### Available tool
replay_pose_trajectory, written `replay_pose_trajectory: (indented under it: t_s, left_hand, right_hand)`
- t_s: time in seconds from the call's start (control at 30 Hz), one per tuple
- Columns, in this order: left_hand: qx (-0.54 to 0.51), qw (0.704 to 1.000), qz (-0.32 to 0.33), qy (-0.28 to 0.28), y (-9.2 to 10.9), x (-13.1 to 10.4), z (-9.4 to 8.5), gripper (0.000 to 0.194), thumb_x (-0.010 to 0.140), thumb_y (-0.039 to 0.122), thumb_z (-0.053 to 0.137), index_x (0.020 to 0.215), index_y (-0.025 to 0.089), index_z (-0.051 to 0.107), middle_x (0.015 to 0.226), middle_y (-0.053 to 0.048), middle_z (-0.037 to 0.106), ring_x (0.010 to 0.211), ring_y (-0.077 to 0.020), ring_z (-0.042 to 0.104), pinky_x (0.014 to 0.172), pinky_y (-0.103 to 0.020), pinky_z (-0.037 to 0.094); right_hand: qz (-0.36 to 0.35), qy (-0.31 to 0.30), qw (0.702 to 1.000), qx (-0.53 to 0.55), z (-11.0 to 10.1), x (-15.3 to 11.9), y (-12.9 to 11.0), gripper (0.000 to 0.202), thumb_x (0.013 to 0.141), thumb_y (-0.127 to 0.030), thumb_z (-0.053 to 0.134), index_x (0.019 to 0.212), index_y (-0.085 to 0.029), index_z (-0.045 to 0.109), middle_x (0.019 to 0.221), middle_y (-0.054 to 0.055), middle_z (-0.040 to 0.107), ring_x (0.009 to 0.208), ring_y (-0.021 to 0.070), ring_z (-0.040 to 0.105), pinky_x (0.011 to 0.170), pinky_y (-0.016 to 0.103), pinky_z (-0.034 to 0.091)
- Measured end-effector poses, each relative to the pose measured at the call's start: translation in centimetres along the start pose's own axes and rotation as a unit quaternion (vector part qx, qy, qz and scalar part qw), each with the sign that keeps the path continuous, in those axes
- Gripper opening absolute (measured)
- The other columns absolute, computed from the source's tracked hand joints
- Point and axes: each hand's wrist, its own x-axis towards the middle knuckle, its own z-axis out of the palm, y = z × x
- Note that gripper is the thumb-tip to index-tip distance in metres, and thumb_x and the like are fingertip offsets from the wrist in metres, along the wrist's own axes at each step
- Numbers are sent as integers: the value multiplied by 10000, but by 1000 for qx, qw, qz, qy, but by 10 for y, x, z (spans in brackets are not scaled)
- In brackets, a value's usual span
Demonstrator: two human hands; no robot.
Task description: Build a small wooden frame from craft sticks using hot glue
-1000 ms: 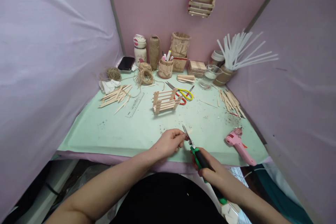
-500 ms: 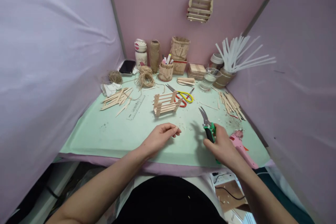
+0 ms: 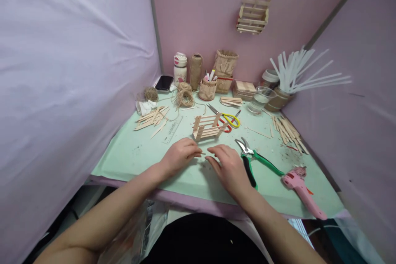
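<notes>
Between the fingertips of my left hand (image 3: 182,154) is a small thin piece of wooden stick (image 3: 203,154), its end poking out to the right. My right hand (image 3: 227,167) is just right of it, thumb and fingers apart, holding nothing. Right beyond both hands stands a small rack of wooden craft sticks (image 3: 209,127). The green-handled pruning shears (image 3: 252,156) lie with handles spread on the table, to the right of my right hand. Red-and-yellow scissors (image 3: 227,118) rest behind the rack.
A pink glue gun (image 3: 301,192) lies at the right front. Loose sticks (image 3: 287,132) are on the right, more sticks (image 3: 151,119) and a clear ruler (image 3: 173,130) on the left. Twine (image 3: 185,95), a pen cup (image 3: 207,89) and a water cup (image 3: 260,101) line the back.
My right hand has let go of the pruning shears, which now lie spread on the table, and has moved left toward my left hand. The view has shifted slightly.
</notes>
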Motion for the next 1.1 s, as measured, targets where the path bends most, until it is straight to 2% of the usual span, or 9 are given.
replay_pose_trajectory:
  t_s: [0.17, 0.37, 0.43, 0.53, 0.67, 0.73, 0.83, 0.93, 1.1]
  left_hand:
    - [-17, 1000, -11, -12, 0, -4, -6, 203, 850, 374, 601, 832, 215, 725, 865, -107, 681, 869, -215, 586, 844, -351, 448]
    - [4, 993, -66, 101, -15, 21, -44, 369, 808, 386, 640, 1121, 197, 588, 1101, -107, 632, 997, -218, 590, 897, -372, 471]
    - [-18, 993, -90, 76, -24, 39, -48, 489, 776, 385, 660, 1204, 191, 525, 1154, -110, 614, 1006, -212, 599, 862, -352, 489]
    - [-25, 997, -76, -21, -33, 65, -43, 532, 741, 363, 672, 1223, 187, 531, 1137, -100, 639, 977, -209, 616, 836, -317, 485]
    - [47, 994, -30, -94, -32, 81, -30, 221, 810, 319, 546, 930, 176, 663, 918, -50, 692, 817, -193, 618, 742, -275, 448]
    - [96, 991, -42, -83, -29, 79, -24, 215, 836, 312, 499, 769, 174, 651, 768, -36, 668, 715, -181, 588, 667, -263, 406]
    - [163, 984, -76, -1, -21, 66, -13, 241, 858, 274, 461, 676, 179, 589, 694, -44, 625, 649, -172, 544, 614, -270, 345]
    - [202, 971, -104, 80, -13, 51, 1, 242, 892, 267, 419, 730, 181, 577, 730, -68, 627, 689, -190, 561, 636, -286, 346]
    - [195, 967, -138, 91, 1, 44, 16, 206, 898, 291, 441, 909, 172, 609, 822, -81, 663, 774, -207, 612, 684, -294, 395]
  right_hand:
    - [-2, -29, 1000, 11, 20, 11, -6, 193, 953, -245, 471, 851, -192, 626, 808, 55, 658, 768, 201, 568, 722, 327, 401]
    - [60, 8, 994, 93, -3, 11, 17, 145, 927, -218, 448, 811, -209, 536, 855, 58, 604, 821, 200, 557, 750, 319, 430]
    - [78, 27, 991, 106, -7, 12, 25, 143, 921, -220, 441, 802, -212, 520, 873, 62, 594, 831, 198, 556, 759, 322, 437]
    - [99, 13, 989, 109, -4, 10, 32, 136, 916, -239, 449, 807, -212, 524, 837, 50, 595, 796, 193, 558, 736, 318, 438]
    - [120, -17, 985, 122, 8, 3, 34, 142, 911, -258, 453, 812, -211, 543, 817, 43, 607, 785, 191, 565, 734, 318, 440]
    - [130, -18, 983, 129, 12, 0, 34, 157, 916, -272, 444, 817, -212, 549, 820, 46, 611, 790, 194, 568, 743, 324, 442]
    - [134, -9, 982, 136, 15, 0, 36, 170, 921, -290, 444, 827, -209, 560, 834, 49, 622, 804, 196, 574, 752, 322, 443]
    - [137, -5, 979, 152, 18, 2, 36, 168, 920, -284, 450, 850, -200, 577, 841, 46, 637, 803, 190, 584, 753, 309, 445]
    - [143, 0, 975, 168, 22, 4, 35, 156, 903, -273, 473, 855, -197, 601, 832, 39, 654, 770, 180, 590, 738, 296, 442]
